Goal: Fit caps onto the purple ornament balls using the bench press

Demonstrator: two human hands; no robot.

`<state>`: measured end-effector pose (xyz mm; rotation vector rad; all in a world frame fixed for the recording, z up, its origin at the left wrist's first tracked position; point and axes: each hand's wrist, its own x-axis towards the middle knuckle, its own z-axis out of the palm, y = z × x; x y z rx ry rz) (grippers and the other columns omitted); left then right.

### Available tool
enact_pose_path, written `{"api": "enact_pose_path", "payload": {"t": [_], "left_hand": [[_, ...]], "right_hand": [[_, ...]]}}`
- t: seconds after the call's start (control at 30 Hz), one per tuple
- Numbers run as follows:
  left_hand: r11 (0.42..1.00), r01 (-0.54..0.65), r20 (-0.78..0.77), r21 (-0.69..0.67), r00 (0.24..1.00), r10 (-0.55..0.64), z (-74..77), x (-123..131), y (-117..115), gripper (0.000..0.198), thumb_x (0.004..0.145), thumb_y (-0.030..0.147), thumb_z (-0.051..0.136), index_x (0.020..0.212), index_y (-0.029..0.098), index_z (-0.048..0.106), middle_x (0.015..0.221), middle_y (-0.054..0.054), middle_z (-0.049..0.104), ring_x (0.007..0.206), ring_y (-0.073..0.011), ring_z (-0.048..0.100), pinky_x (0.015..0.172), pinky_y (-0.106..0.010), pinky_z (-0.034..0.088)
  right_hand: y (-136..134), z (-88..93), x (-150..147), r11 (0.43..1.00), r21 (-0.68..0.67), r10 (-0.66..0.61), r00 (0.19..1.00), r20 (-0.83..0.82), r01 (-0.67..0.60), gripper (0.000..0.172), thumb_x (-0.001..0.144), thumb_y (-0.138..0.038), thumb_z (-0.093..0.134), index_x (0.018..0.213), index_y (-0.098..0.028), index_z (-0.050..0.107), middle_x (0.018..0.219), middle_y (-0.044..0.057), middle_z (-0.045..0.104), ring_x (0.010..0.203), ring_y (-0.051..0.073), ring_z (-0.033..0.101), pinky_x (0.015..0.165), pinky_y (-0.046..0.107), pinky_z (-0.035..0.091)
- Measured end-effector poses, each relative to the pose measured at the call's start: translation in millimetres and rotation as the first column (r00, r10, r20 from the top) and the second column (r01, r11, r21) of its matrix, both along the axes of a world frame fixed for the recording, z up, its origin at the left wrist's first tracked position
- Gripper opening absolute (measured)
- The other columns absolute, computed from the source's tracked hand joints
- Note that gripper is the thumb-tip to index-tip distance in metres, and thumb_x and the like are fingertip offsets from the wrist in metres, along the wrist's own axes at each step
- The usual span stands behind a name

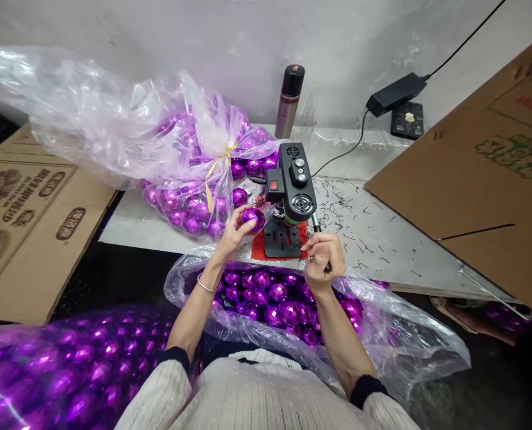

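Note:
Between the fingers of my left hand [234, 232] is a shiny purple faceted ball [253, 220], held just left of a small black bench drill press [293, 185]. My right hand [324, 258] is wrapped round the press's lever handle [316, 224], whose black end shows below the fist. A red sheet [257, 246] lies under the machine's slotted black base [282, 240]. Right below my hands, an open clear plastic bag [243, 327] holds many purple balls [277, 291]. The tool tip under the drill head is too small to make out.
A full bag of balls [183, 206] tied with yellow ribbon stands at back left, near a spray can [289, 101]. Dark shavings [351, 221] litter the white table. A power adapter [396, 94] and cable lie behind. Cardboard boxes [472, 161] flank the right and left [28, 227].

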<state>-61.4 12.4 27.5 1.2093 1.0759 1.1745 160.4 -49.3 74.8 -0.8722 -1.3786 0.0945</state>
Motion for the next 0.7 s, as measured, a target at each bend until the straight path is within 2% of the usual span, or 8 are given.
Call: {"api": "enact_pose_path", "payload": {"t": [0.1,0.23,0.37,0.47,0.57,0.7], "left_hand": [[1.0,0.004,0.018,-0.014,1.0,-0.004,-19.8,16.9,-20.2,0.08,0.084,0.066,0.084,0.145,0.023,0.057,0.13,-0.012,0.074,0.112,-0.0271,0.076,0.095,-0.041,0.067],[1.0,0.0,-0.017,0.012,1.0,0.001,-41.0,35.3,-23.3,0.084,0.08,0.071,0.086,0.14,0.02,0.057,0.125,-0.013,0.076,0.114,-0.0264,0.077,0.105,-0.043,0.063],[0.994,0.028,-0.161,0.106,0.987,-0.011,-43.5,43.4,-23.5,0.076,0.087,0.067,0.082,0.142,0.019,0.06,0.138,-0.017,0.073,0.126,-0.0302,0.074,0.113,-0.048,0.06],[0.982,0.02,-0.288,0.19,0.957,0.036,-39.9,44.9,-24.6,0.077,0.087,0.063,0.083,0.146,0.019,0.061,0.143,-0.017,0.071,0.136,-0.0346,0.069,0.121,-0.053,0.054],[0.988,-0.009,-0.237,0.152,0.97,0.045,-40.1,43.4,-23.9,0.079,0.087,0.066,0.083,0.147,0.019,0.062,0.138,-0.015,0.074,0.131,-0.0326,0.072,0.115,-0.049,0.059],[0.998,-0.031,-0.013,-0.05,0.999,0.03,-44.7,34.2,-22.8,0.071,0.089,0.07,0.078,0.138,0.019,0.07,0.123,-0.012,0.081,0.106,-0.0261,0.08,0.088,-0.037,0.068]], "right_hand": [[0.1,-0.2,-0.1,1.0,0.003,-0.002,1.0,-0.002,0.002,0.032,0.107,-0.024,0.051,0.076,-0.024,0.059,0.076,0.0,0.064,0.063,0.014,0.064,0.053,0.03,0.05],[-0.4,1.0,-0.5,1.0,0.002,-0.001,1.0,0.004,0.001,0.031,0.107,-0.024,0.051,0.078,-0.023,0.06,0.076,0.0,0.065,0.064,0.015,0.065,0.055,0.031,0.051],[-1.2,2.1,0.0,1.0,0.005,-0.006,1.0,0.024,0.006,0.031,0.107,-0.024,0.05,0.078,-0.023,0.06,0.077,0.0,0.066,0.064,0.014,0.064,0.055,0.031,0.051],[-1.5,2.8,0.5,1.0,0.003,-0.012,0.999,0.043,0.012,0.031,0.107,-0.023,0.049,0.078,-0.023,0.059,0.078,0.001,0.066,0.064,0.014,0.065,0.056,0.031,0.051],[-1.2,3.7,0.7,1.0,0.009,-0.01,0.998,0.058,0.01,0.031,0.108,-0.023,0.049,0.079,-0.024,0.059,0.078,0.0,0.066,0.066,0.015,0.066,0.057,0.031,0.052],[-0.7,4.0,0.2,1.0,0.029,0.001,0.999,0.05,-0.003,0.03,0.108,-0.021,0.049,0.08,-0.023,0.06,0.077,0.0,0.065,0.067,0.014,0.067,0.057,0.03,0.052]]}}
